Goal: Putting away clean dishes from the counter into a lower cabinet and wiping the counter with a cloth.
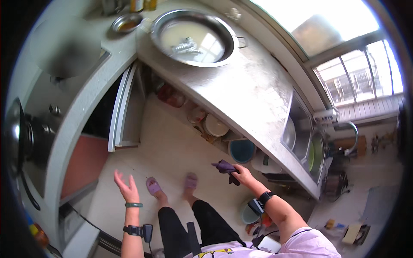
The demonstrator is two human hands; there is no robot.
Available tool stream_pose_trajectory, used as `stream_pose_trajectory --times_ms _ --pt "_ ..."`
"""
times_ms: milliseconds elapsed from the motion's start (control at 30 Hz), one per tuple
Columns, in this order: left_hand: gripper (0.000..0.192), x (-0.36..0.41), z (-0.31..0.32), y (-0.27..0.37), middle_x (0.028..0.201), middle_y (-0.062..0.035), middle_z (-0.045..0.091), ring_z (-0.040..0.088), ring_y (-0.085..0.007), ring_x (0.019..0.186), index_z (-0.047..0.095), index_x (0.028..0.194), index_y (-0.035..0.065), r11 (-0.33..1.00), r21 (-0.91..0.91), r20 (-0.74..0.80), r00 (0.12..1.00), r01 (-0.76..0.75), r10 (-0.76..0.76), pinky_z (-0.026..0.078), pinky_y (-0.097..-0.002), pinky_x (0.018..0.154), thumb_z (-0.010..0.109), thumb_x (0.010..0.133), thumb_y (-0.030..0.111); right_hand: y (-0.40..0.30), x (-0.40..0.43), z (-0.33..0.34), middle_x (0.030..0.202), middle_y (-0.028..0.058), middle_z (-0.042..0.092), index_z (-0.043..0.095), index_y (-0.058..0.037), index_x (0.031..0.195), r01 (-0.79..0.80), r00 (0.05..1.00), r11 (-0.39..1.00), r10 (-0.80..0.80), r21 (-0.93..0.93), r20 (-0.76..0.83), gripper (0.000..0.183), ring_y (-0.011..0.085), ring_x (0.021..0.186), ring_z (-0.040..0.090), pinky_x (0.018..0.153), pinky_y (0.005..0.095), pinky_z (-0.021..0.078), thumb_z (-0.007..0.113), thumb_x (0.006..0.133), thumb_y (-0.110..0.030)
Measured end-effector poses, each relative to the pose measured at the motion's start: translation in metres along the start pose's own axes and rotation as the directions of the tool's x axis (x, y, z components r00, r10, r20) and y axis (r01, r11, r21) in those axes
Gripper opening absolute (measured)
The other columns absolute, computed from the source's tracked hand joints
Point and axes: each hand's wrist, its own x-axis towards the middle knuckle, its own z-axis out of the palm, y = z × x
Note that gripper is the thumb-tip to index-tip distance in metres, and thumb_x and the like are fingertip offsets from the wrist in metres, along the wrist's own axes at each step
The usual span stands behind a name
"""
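A crumpled dark purple cloth (225,167) is gripped in my right hand (244,175), held out above the floor near the counter's front edge. My left hand (127,189) hangs over the floor on the other side, fingers apart and nothing in it. On the counter farther off stands a wide steel basin (233,51). Cloudy liquid fills part of it, and a crumpled silvery thing (187,46) sits in that liquid. Beside the basin is a small metal bowl (120,21) with brown liquid inside.
The stone countertop (222,87) runs right to a sink (298,113) with a curved faucet (356,132). A cabinet door (127,109) juts out at left. Under the counter stand a blue basin (242,151) and a pale round container (215,125). A wok (15,138) is at far left.
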Motion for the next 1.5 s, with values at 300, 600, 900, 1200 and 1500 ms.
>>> stream_pose_trajectory --times_ms 300,600,900,1200,1500 --pt "0.063 0.131 0.017 0.081 0.137 -0.0239 0.040 0.040 -0.0406 0.124 0.033 0.138 0.0076 0.957 0.272 0.016 0.994 0.100 -0.109 0.035 -0.0442 0.101 0.051 0.090 0.043 0.008 -0.109 -0.054 0.104 0.0072 0.064 0.054 -0.0016 0.122 -0.016 0.979 0.859 0.117 0.512 -0.166 0.039 0.0146 0.094 0.061 0.084 0.0279 0.0482 0.057 0.084 -0.007" --pt "0.065 0.103 0.076 0.100 0.131 -0.0276 0.045 0.044 -0.0395 0.121 0.037 0.135 0.0021 0.940 0.334 0.028 0.997 0.064 -0.078 0.036 -0.0438 0.100 0.050 0.089 0.046 0.072 -0.162 -0.064 0.105 0.0071 0.064 0.054 -0.0015 0.124 -0.065 0.899 0.729 0.340 0.681 -0.278 0.043 0.0135 0.094 0.059 0.083 0.0267 0.0471 0.058 0.082 -0.009" --pt "0.061 0.109 0.224 0.175 0.143 -0.0149 0.035 0.035 -0.0295 0.131 0.026 0.141 0.0063 0.549 -0.591 0.566 0.789 0.591 -0.240 0.028 -0.0423 0.108 0.043 0.093 0.039 0.120 -0.163 -0.079 0.104 0.0070 0.064 0.054 -0.0005 0.124 -0.034 0.880 0.640 0.383 0.767 -0.280 0.043 0.0129 0.093 0.059 0.082 0.0270 0.0478 0.060 0.082 -0.010" --pt "0.078 0.121 0.276 0.207 0.151 -0.0091 0.022 0.027 -0.0282 0.135 0.016 0.146 0.0105 0.366 -0.667 0.550 0.760 0.649 -0.346 0.012 -0.0474 0.112 0.036 0.090 0.060 0.029 -0.109 -0.191 0.116 0.0126 0.058 0.056 -0.0018 0.118 0.253 0.893 0.823 0.004 0.508 -0.451 0.036 0.0244 0.106 0.057 0.091 0.0323 0.0443 0.059 0.082 -0.007" --pt "0.049 0.056 0.256 0.247 0.124 -0.0154 0.048 0.050 -0.0238 0.110 0.033 0.133 0.0039 0.977 -0.211 0.254 0.966 0.000 0.055 0.042 -0.0400 0.091 0.055 0.092 0.021 -0.020 0.038 -0.152 0.135 0.0144 0.044 0.054 -0.0101 0.123 0.227 0.762 0.898 -0.404 -0.376 -0.506 0.050 0.0319 0.127 0.038 0.104 0.0445 0.0333 0.067 0.076 -0.021"
